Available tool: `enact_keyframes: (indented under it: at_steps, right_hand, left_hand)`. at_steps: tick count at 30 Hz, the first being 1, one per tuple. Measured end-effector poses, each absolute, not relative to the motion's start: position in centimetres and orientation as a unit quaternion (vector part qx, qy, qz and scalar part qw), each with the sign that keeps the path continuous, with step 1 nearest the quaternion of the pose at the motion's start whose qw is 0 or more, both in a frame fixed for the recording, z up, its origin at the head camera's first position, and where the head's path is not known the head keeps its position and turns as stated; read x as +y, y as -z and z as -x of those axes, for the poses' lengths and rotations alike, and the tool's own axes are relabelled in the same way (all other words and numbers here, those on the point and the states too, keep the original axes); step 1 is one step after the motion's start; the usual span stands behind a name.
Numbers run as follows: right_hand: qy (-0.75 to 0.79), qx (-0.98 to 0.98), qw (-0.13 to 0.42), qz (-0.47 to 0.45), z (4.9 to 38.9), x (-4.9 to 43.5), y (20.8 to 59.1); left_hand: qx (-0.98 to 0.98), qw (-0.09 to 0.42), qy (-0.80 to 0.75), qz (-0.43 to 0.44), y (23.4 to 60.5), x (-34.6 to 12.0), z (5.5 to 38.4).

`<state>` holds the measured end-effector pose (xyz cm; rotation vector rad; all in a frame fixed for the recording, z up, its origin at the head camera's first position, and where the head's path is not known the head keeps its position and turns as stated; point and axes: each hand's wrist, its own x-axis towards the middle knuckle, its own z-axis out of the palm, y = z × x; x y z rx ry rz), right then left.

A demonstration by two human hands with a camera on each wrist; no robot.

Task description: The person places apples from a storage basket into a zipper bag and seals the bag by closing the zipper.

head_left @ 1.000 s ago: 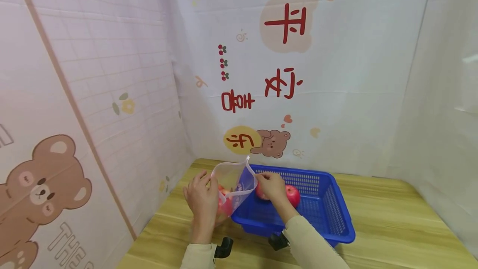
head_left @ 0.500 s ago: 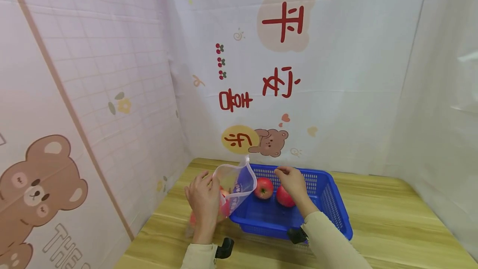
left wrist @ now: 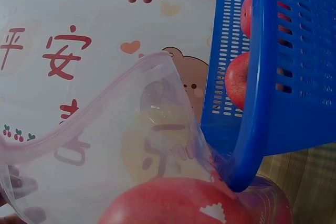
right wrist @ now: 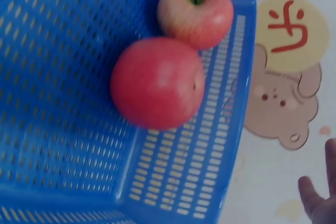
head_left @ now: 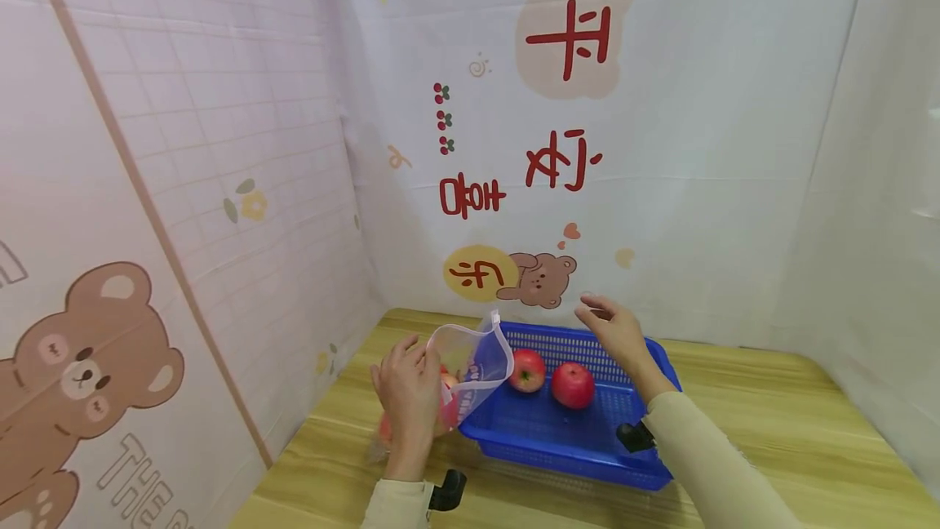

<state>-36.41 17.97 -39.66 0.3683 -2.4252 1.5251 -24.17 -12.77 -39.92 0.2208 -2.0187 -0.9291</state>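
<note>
My left hand (head_left: 407, 386) holds the near left side of a clear zip bag (head_left: 477, 382), whose mouth gapes upward. Red apples (left wrist: 173, 203) sit inside the bag, partly covered by the hand in the head view. To the bag's right stands a blue plastic basket (head_left: 602, 439) with two red apples in it, one apple (head_left: 527, 371) at the back left and another apple (head_left: 573, 385) beside it. Over the basket's back right part hovers my right hand (head_left: 620, 337), fingers loosely extended and holding nothing. In the right wrist view its fingertips (right wrist: 310, 195) show at the lower right.
The basket rim (left wrist: 257, 77) rises close against the bag. A wood-grain table (head_left: 764, 423) lies under everything. Behind it and to the left hang white printed curtains (head_left: 698, 186) that bound the space. Black wrist cameras (head_left: 448, 491) jut from both sleeves.
My right hand has left the bag's rim and moved right and up across the basket, uncovering both apples. The left hand stays at the bag, which remains gaping.
</note>
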Motion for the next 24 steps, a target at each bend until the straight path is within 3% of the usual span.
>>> enact_keyframes:
  at_steps: [10,24]
  right_hand:
    - [-0.542,-0.822,0.103,-0.138,38.6,19.3,41.7]
    - [-0.454,-0.88,-0.013,-0.136,39.2,18.9,46.2]
  left_hand:
    - [-0.812,0.442,0.37,-0.087,39.9,-12.6,24.3]
    - [-0.814,0.449,0.358,-0.082,39.8,-12.5,24.2]
